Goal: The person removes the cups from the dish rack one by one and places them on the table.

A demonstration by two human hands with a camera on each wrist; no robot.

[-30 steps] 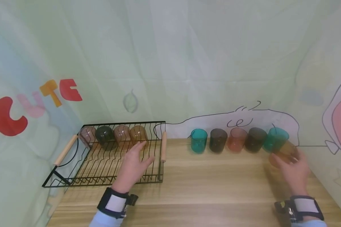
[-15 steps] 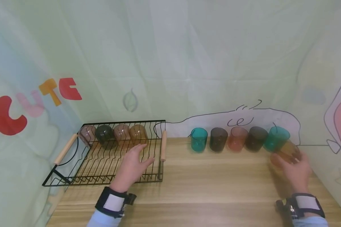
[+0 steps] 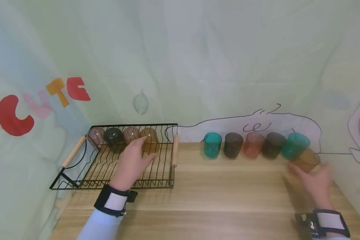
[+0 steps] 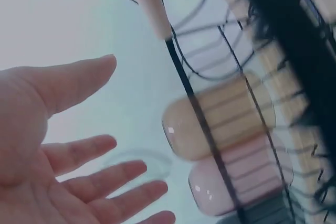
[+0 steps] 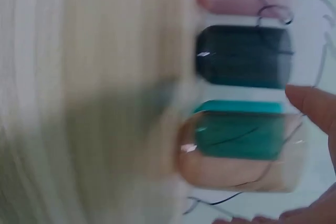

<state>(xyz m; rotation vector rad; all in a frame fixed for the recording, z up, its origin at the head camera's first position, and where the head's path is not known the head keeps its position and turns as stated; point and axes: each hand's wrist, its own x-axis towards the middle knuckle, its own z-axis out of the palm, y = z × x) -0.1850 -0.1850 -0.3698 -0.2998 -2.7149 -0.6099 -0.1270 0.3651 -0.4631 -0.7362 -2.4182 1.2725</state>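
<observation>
In the head view my right hand (image 3: 316, 181) is beside an amber glass cup (image 3: 308, 159), which stands upright at the right end of a row. The right wrist view shows the thumb (image 5: 315, 109) and fingers spread apart, off the walls of that cup. My left hand (image 3: 130, 163) hovers over a black wire rack (image 3: 175, 151) with wooden handles, fingers extended and nothing held. Nearest it is an upside-down amber cup (image 3: 151, 145) at the rack's back. In the left wrist view the left hand's palm (image 4: 31, 145) faces the camera, apart from the rack.
Left of the right-hand cup stand a teal cup (image 3: 295, 146), a dark cup (image 3: 273, 146), a pink cup (image 3: 253, 146), another dark cup (image 3: 233, 146) and another teal cup (image 3: 212, 146). More inverted cups line the rack's back, including a dark one (image 3: 113, 136). Cloth curtains (image 3: 180, 66) hang behind.
My right hand has let go of the amber cup, its fingers drawing back to the right. My left hand has shifted slightly left over the rack. The head view has moved a little.
</observation>
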